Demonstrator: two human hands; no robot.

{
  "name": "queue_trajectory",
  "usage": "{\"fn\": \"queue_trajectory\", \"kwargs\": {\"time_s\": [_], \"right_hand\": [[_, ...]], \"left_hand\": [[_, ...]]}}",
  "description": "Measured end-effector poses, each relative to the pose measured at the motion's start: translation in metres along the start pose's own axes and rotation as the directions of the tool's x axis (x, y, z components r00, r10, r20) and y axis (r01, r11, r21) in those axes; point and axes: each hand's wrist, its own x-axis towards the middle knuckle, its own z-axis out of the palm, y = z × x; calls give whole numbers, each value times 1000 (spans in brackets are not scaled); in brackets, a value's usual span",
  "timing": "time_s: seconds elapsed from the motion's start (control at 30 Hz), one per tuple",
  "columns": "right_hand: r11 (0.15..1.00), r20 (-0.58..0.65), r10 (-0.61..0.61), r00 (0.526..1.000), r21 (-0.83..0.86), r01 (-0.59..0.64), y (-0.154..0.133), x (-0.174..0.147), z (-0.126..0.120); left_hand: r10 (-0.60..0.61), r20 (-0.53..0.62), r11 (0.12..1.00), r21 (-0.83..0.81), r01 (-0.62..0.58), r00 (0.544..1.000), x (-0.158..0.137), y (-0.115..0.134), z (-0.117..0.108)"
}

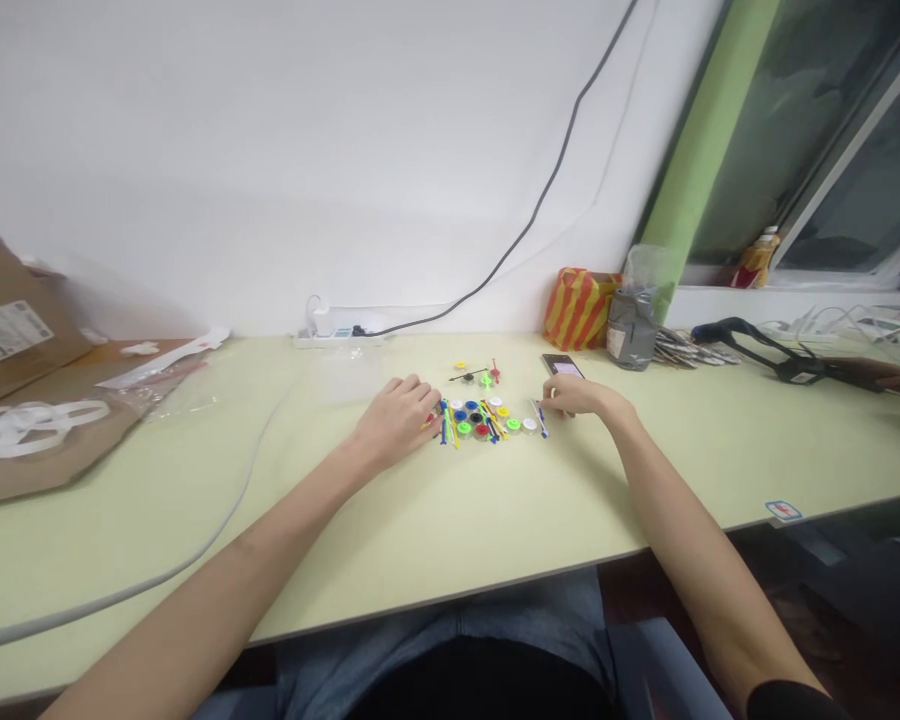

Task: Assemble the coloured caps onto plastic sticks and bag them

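A cluster of small round plastic pieces in several colours, such as a green disc (514,426) and a red disc (481,432), lies on the table in front of me. Thin coloured sticks (493,420) lie among them. My left hand (399,420) rests at the cluster's left end, fingers curled beside blue and green sticks (446,424); a bit of red shows by its fingertips, but what they hold is hidden. At the right end, my right hand (579,396) has its fingers bent together at thin white and blue sticks (541,420). Whether it grips one is too small to make out.
Behind the cluster lie a black stick (469,376), a red piece (496,371) and a phone (562,367). A striped bag (579,308) and grey pouch (631,328) stand at the wall. Cardboard (30,480) and a cable (195,555) are left; another person's hand (896,378) is right.
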Motion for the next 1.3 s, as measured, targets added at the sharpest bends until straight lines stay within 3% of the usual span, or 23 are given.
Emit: {"fn": "queue_trajectory", "kwargs": {"time_s": [0.37, 0.63, 0.83, 0.93, 1.03, 1.13, 1.3], "right_hand": [[995, 65, -92, 994, 31, 90, 3, 5, 3], [978, -200, -75, 977, -204, 33, -1, 23, 17], [947, -375, -79, 924, -317, -48, -15, 28, 25], [958, -498, -104, 861, -282, -48, -22, 24, 17], [985, -625, -171, 762, -128, 116, -30, 13, 9], [921, -695, -244, 676, 52, 386, -48, 1, 11], [748, -705, -313, 636, 230, 623, -91, -5, 29]], "left_hand": [[33, -17, 997, 70, -32, 999, 1, -3, -1], [20, 6, 997, 76, -20, 1000, 1, -3, -2], [33, 22, 996, 77, -35, 999, 0, -2, 1], [21, 11, 999, 46, -22, 1000, -1, -2, 2], [6, 8, 999, 32, -6, 1000, -1, -2, 3], [-27, 2, 999, 48, 27, 1000, -1, -2, 6], [-105, -9, 994, -17, 105, 994, -1, 1, 8]]}}
